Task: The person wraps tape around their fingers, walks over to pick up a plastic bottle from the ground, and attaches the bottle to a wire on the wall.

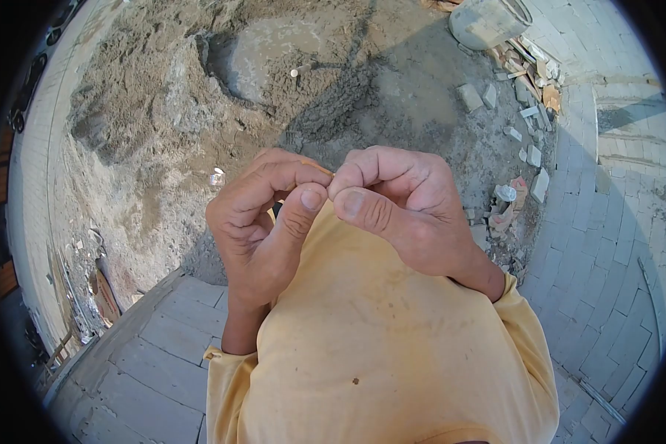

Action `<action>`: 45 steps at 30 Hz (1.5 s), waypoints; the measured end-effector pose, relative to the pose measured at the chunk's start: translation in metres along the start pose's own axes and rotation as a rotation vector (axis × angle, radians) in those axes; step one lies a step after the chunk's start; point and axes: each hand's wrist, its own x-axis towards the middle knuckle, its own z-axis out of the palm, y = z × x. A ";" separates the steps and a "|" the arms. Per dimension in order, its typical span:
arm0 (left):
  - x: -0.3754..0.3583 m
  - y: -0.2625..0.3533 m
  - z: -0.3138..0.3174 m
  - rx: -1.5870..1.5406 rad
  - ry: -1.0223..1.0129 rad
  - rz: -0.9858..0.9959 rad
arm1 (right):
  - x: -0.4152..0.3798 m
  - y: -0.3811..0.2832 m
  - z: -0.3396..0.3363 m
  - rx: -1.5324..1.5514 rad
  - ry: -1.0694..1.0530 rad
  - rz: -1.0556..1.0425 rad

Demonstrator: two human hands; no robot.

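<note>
My left hand [263,214] and my right hand [407,203] are raised in front of the chest, fingertips meeting. Thumb and forefinger are pinched together on each. A thin orange sliver [320,167] shows along the left forefinger near where the tips touch. What the fingers hold is too small and covered to make out. Behind the hands, the yellow shirt [392,333] fills the lower view, with a small brown spot on its front.
Beyond the hands lies a heap of wet grey mortar or sand [148,96] with a watery hollow [270,55]. A pale rod end [296,72] sticks out there. A bucket [488,22] stands at upper right near broken block pieces [539,185]. Grey paving [592,274] runs along the right.
</note>
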 end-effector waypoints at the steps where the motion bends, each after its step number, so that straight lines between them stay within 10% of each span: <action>1: 0.000 -0.001 -0.001 0.028 -0.014 0.006 | 0.000 -0.001 0.000 0.050 -0.008 0.037; 45: 0.012 0.002 0.003 0.273 0.066 0.031 | 0.019 0.000 0.003 -0.665 -0.036 -0.460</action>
